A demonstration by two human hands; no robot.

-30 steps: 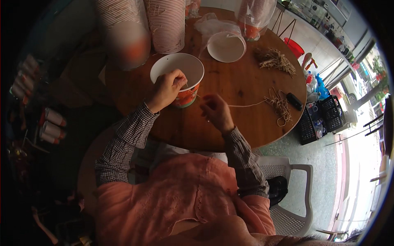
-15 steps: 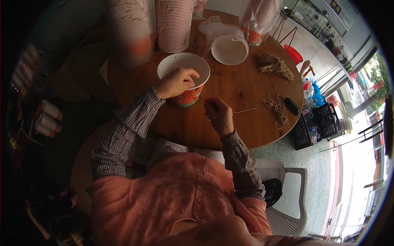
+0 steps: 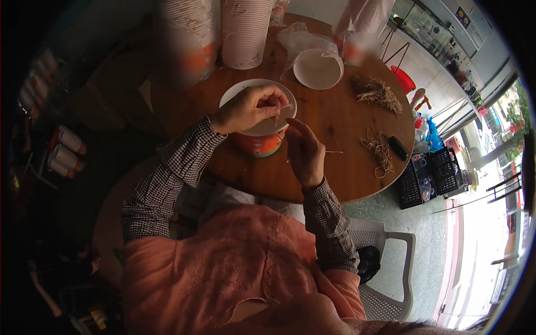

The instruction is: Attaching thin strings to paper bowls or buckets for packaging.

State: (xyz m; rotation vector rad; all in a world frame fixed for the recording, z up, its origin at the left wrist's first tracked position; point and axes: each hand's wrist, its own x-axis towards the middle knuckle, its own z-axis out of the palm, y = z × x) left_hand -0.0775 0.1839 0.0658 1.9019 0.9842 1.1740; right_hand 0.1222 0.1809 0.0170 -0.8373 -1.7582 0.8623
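Observation:
A round paper bucket [image 3: 258, 146], white inside with an orange and green printed wall, stands near the front of the table. Over its mouth my left hand [image 3: 249, 108] is closed, thumb and fingers pinching a thin pale string [image 3: 284, 106]. Just right of the bucket's rim is my right hand [image 3: 306, 152], its fingers bent together close to the wall; whatever lies between them is hidden. A tail of pale string [image 3: 335, 152] sticks out beside that hand on the tabletop.
The round wooden table [image 3: 234, 176] holds tall stacks of paper buckets [image 3: 243, 33], a white bucket [image 3: 318, 70] in plastic, a twine bundle [image 3: 379, 94], loose twine [image 3: 378, 153] and a dark cylinder [image 3: 398, 147]. A plastic chair [image 3: 405, 268] and black crates [image 3: 412, 184] stand right.
My left hand has lifted slightly and now pinches string over the bucket's mouth. The bucket tips more toward me; my right hand has risen toward its rim. The string's tail has drawn left.

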